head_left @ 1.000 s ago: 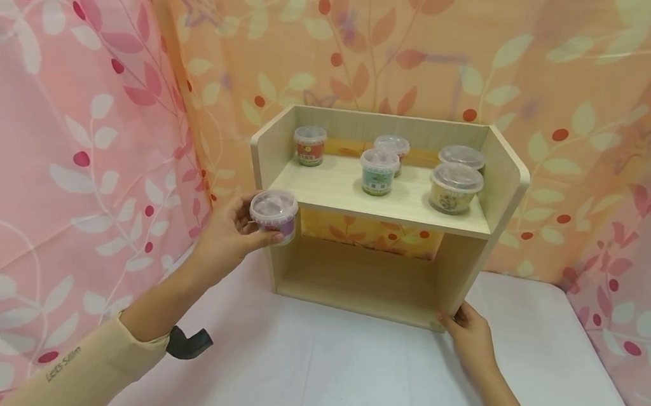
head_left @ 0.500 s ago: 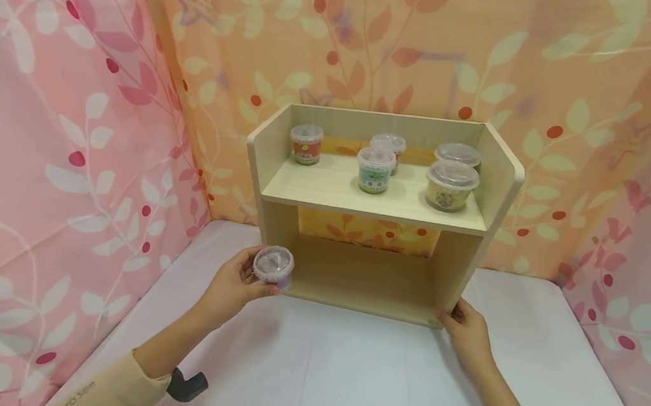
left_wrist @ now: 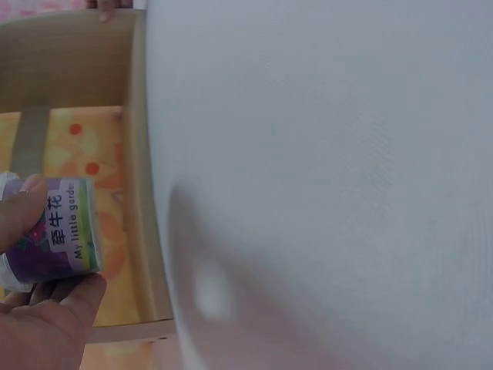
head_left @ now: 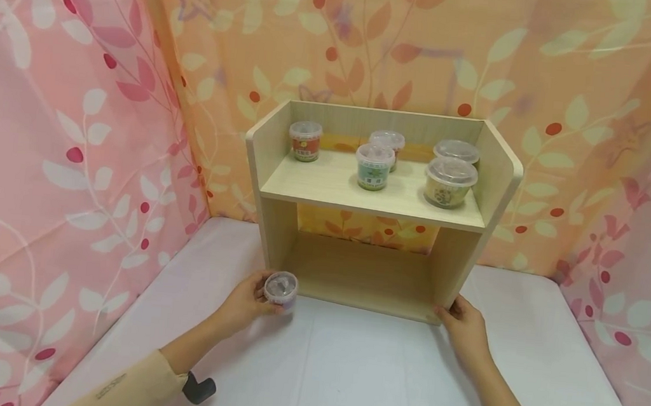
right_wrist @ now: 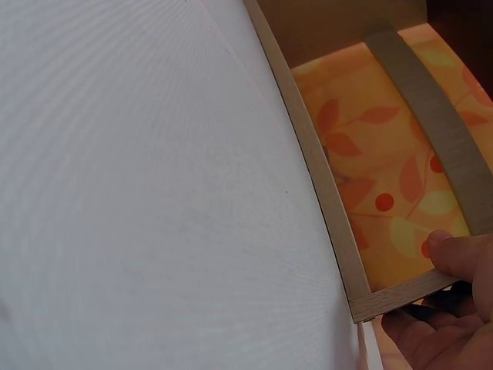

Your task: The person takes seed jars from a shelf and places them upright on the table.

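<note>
My left hand (head_left: 245, 304) grips a small tub (head_left: 281, 290) with a clear lid, just in front of the shelf's lower left corner. In the left wrist view the tub (left_wrist: 54, 231) shows a purple label reading "My little garden", with the thumb on one side and fingers on the other. Whether the tub touches the table cannot be told. At the lower right of the wooden shelf (head_left: 349, 195), my right hand (head_left: 467, 329) pinches the side panel; in the right wrist view the thumb and fingers (right_wrist: 454, 254) lie on either side of the panel's edge.
On the upper board stand a red-labelled tub (head_left: 305, 143) at left, a teal-labelled tub (head_left: 373, 168) with another tub (head_left: 389, 142) behind it, and a yellowish tub (head_left: 448, 186) before one more (head_left: 456, 151). A white cloth (head_left: 358, 371) covers the table. Patterned curtains (head_left: 229, 42) surround it.
My left hand has brought the tub down from the upper board's left front edge to just above or on the table, slightly rightward. The right hand keeps its hold on the shelf.
</note>
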Tool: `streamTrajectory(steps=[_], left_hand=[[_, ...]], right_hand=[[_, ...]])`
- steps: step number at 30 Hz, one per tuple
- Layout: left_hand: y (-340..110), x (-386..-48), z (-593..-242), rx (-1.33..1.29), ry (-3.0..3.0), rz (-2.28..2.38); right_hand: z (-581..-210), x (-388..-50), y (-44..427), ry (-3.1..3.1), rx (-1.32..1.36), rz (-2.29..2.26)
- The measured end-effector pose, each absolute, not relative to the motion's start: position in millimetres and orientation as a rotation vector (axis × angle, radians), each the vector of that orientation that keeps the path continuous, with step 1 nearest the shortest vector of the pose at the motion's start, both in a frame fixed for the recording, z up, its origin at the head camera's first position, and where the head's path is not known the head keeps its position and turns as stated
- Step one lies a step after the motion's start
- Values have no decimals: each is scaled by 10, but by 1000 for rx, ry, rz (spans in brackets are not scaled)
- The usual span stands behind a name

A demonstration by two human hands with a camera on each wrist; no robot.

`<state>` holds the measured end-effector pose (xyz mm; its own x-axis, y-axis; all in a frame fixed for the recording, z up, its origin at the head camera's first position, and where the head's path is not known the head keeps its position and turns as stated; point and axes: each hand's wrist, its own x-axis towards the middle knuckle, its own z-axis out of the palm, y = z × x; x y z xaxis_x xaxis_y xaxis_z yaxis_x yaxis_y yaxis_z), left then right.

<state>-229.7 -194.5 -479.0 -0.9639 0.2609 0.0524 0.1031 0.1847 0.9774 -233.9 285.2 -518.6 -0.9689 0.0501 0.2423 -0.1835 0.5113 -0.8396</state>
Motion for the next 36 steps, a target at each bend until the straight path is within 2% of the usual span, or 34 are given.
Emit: streamTrajectory(steps=[14, 28, 36], left_hand=[[-1863, -2409, -5129, 337, 2418, 1770], [-1812, -2395, -5197, 297, 2615, 1609], [-1831, -2366, -5151, 363, 2656, 1552]], right_hand=[[-5167, -2336, 2821, -2516, 92, 1479], [-5120, -2325, 2827, -2525, 109, 1478], [-5158, -2342, 2836, -2529, 97, 1450]])
